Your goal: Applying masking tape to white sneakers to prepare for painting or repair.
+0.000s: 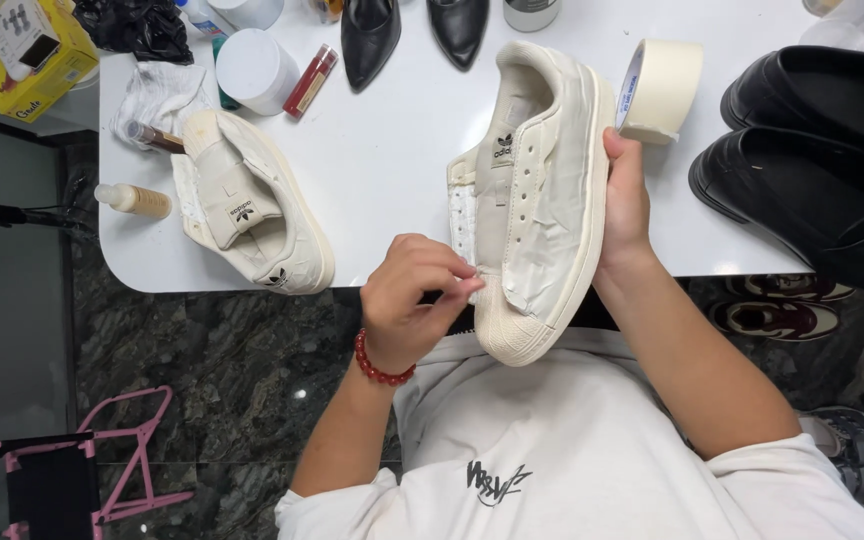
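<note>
The right hand (627,205) grips a cream sneaker (537,190) by its sole edge, fingers wrapped behind it and the thumb on the rim, holding it upright with the toe cap pointing down past the counter's near edge. Pale masking tape covers much of the shoe's side. The left hand (412,300), with a red bead bracelet (380,368) at the wrist, hangs just off the near edge; its fingers (457,285) are pinched together on the tape edge by the shoe's lace row, near the toe.

The white counter (392,170) has a rounded near-left corner. Its middle, between the two sneakers, is bare, and that is the widest open stretch. A second cream sneaker (252,210) lies tilted near the near-left corner, its heel close to the edge. A small tan bottle (134,200) lies at the left edge just beside it.

A roll of masking tape (662,88) stands on edge just above the right hand. Black loafers (812,150) fill the right end of the counter, one overhanging the near edge. Along the far edge sit two black pointed shoes (412,35), a white round jar (254,68) and a slim red tube (310,80). A yellow carton (32,55) stands off the far-left corner, apart from the counter.
</note>
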